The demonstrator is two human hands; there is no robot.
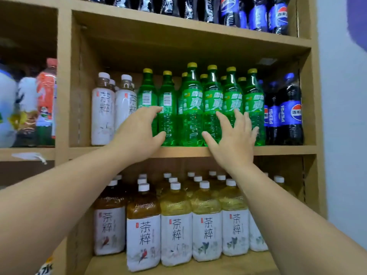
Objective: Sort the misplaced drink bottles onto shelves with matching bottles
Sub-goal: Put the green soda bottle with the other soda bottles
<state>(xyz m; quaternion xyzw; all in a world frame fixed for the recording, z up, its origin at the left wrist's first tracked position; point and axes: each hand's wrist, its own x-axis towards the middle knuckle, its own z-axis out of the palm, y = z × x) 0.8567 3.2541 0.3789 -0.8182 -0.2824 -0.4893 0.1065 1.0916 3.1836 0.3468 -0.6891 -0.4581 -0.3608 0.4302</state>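
Left hand (139,133) curls its fingers and thumb round the leftmost green bottle (147,90), which stands upright on the middle shelf (278,149). Right hand (232,143) is spread wide, holding nothing, in front of the other green bottles (234,100); contact cannot be told. White tea bottles (103,112) stand left of them, cola bottles (291,116) right.

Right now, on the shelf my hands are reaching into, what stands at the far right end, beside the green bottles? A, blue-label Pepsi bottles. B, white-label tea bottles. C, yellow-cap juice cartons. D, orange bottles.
A: the Pepsi bottles stand at the right end of the middle shelf, just right of the green bottles; the white-label tea bottles are at its left end.
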